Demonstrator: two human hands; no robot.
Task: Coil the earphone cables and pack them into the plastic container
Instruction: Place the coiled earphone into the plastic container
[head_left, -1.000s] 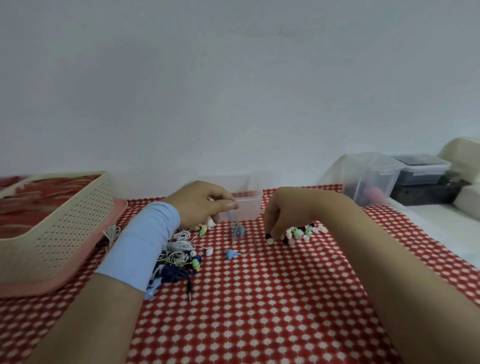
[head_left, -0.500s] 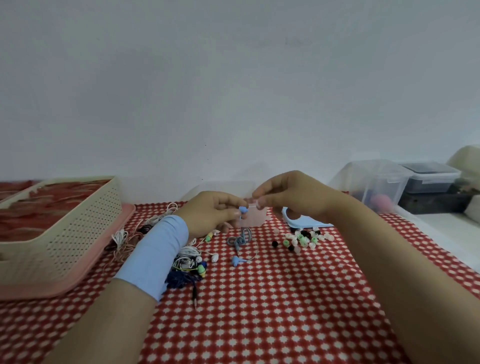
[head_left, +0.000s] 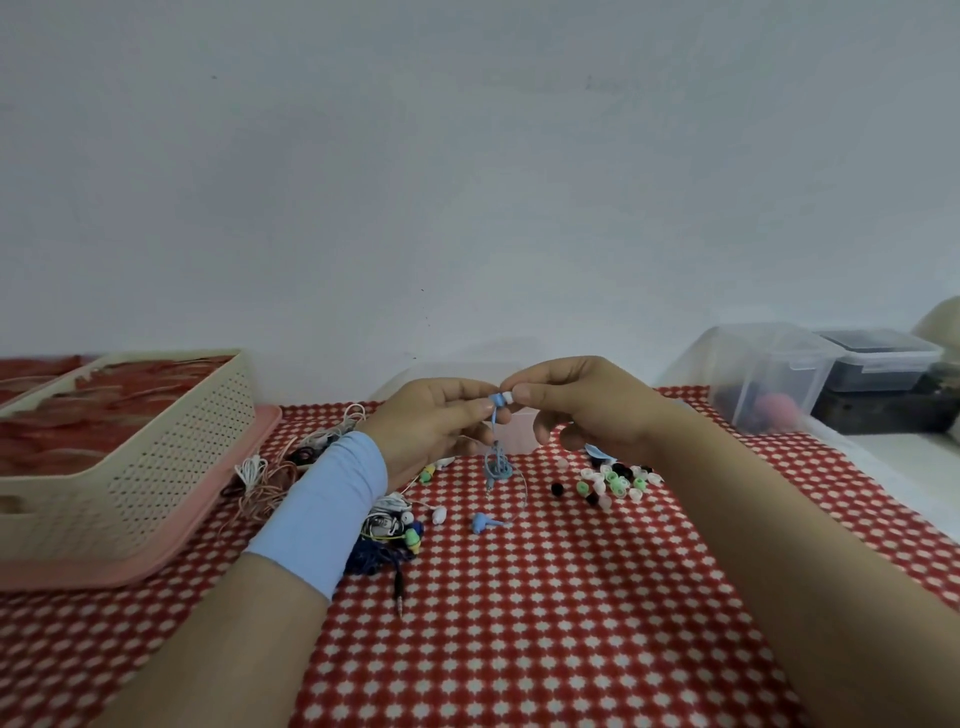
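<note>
Two-handed pinch: left hand (head_left: 431, 423) and right hand (head_left: 587, 410) fingers (head_left: 525, 391) clamped on blue earbud (head_left: 497, 399); coiled cable (head_left: 497, 466) dangles beneath

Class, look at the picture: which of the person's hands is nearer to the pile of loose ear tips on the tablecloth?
Right. The right hand is raised just above and behind the ear tips; the left hand is farther off to their left.
</note>
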